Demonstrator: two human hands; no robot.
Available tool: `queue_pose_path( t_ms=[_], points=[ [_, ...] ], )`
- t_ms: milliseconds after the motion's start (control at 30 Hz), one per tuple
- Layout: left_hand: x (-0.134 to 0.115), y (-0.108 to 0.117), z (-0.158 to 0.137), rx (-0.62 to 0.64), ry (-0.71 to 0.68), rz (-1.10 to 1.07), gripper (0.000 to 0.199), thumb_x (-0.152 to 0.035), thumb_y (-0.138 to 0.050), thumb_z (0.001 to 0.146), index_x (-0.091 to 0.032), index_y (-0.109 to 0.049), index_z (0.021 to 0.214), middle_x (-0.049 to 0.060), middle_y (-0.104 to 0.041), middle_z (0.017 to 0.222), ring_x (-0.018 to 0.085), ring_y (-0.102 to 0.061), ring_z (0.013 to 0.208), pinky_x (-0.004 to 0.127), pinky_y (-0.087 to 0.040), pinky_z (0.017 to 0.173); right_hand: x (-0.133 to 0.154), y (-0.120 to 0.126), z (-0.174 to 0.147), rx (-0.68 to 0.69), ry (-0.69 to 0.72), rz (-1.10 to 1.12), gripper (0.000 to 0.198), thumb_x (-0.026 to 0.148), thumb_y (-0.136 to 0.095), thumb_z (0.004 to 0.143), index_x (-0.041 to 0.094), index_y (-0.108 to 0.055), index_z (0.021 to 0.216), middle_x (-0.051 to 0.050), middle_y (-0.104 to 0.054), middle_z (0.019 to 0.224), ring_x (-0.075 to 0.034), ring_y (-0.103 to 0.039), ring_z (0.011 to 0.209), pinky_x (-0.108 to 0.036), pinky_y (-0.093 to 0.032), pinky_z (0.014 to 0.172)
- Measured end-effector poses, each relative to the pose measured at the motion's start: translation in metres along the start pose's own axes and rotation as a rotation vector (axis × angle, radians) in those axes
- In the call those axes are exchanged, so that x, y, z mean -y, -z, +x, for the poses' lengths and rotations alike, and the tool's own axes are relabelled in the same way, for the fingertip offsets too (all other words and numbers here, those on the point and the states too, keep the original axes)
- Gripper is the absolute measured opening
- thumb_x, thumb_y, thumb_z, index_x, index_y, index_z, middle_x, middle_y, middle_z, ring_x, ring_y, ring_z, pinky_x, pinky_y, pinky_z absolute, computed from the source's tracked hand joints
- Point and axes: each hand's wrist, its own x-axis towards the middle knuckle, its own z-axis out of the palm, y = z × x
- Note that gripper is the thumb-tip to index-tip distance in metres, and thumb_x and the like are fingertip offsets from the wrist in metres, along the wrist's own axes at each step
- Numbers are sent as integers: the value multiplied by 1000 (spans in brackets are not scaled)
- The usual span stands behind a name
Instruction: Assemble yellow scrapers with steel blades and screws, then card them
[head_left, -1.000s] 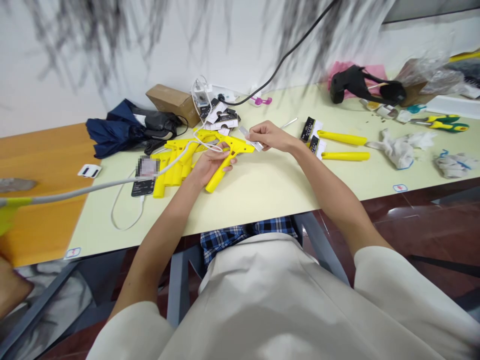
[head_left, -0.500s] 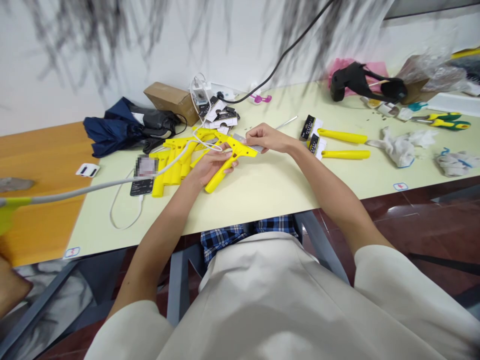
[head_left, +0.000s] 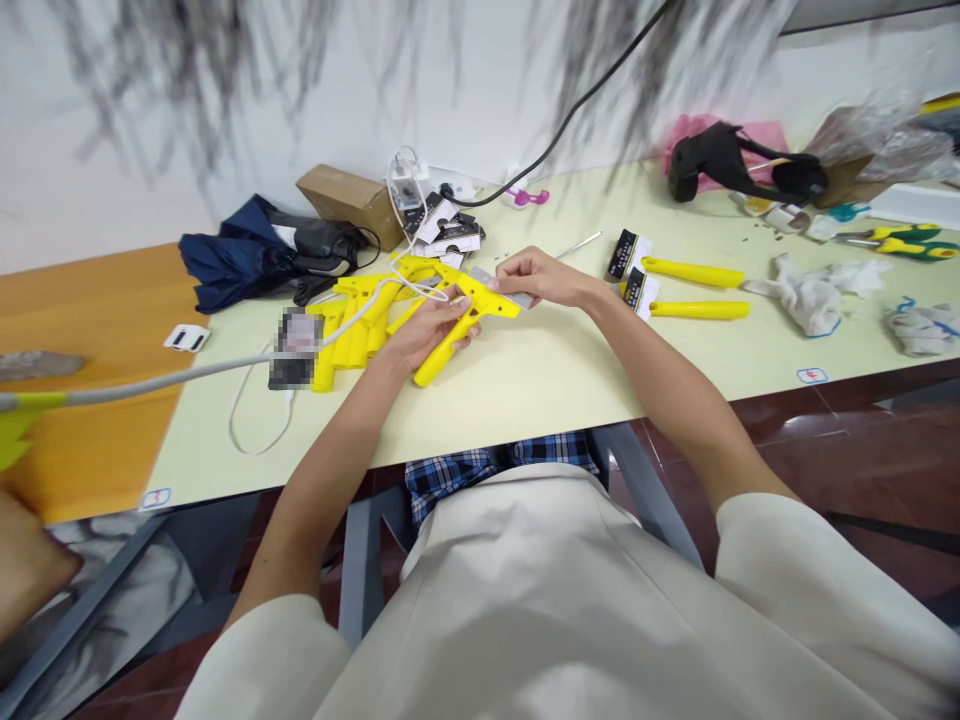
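Note:
My left hand is closed round a yellow plastic scraper, whose handle slants down toward me. At the scraper's wide head, my right hand pinches a thin grey metal blade that lies along it. The fingers hide part of the blade, so how it sits in the head cannot be made out. Left of my hands, several more yellow scrapers lie close together. A metal rod, perhaps a screwdriver shaft, rests behind my right hand.
Two yellow-handled scrapers with black-and-white card covers lie at the right. A phone and a white cable are at the left. Behind are a cardboard box, packaging cards, crumpled gloves and yellow-green pliers.
The whole view has shifted slightly, so things sit a little further right. Both hands keep the same hold on the scraper and blade, with barely any movement.

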Motion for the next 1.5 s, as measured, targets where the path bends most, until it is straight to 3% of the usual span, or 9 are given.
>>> queue_pose_path(
  t_ms=[233,667,900,1200,1367,1500],
  points=[
    [0,0,0,2,4,7,47,-30,-97,86,-21,-65,121,2,-71,97,14,-73,69,20,-47,45,0,-3,2,-28,7,4,46,47,-80,99,19,-55,74,6,-42,67,-9,-38,61,-18,-35,50],
    [0,2,0,40,6,65,49,-33,-97,87,-21,-65,122,3,-73,97,15,-73,67,20,-47,43,0,1,1,38,-1,-5,51,50,-81,101,19,-52,72,6,-39,65,-9,-34,60,-19,-36,51],
    [-1,0,-2,12,46,59,55,-31,-98,84,-20,-64,126,3,-73,92,18,-76,66,22,-48,41,10,-6,-1,140,-23,88,69,67,-80,103,21,-42,68,10,-27,63,-7,-22,57,-21,-23,49],
    [-1,-2,-3,22,15,108,47,-36,-98,85,-19,-67,115,5,-74,95,17,-74,64,21,-46,40,6,2,-4,293,-39,113,67,64,-87,97,19,-48,68,10,-28,63,-7,-22,57,-21,-24,51],
    [-1,0,-2,-11,-4,97,48,-35,-98,84,-20,-66,115,4,-72,96,15,-74,65,20,-46,41,4,-3,0,177,38,70,71,63,-85,100,21,-39,66,10,-25,62,-6,-22,56,-20,-23,49],
    [0,-1,-2,2,2,101,51,-35,-98,84,-20,-64,119,3,-72,94,17,-74,66,21,-46,41,2,-15,6,56,69,12,73,71,-81,100,21,-41,65,9,-28,60,-6,-26,53,-19,-26,46]
  ],
)
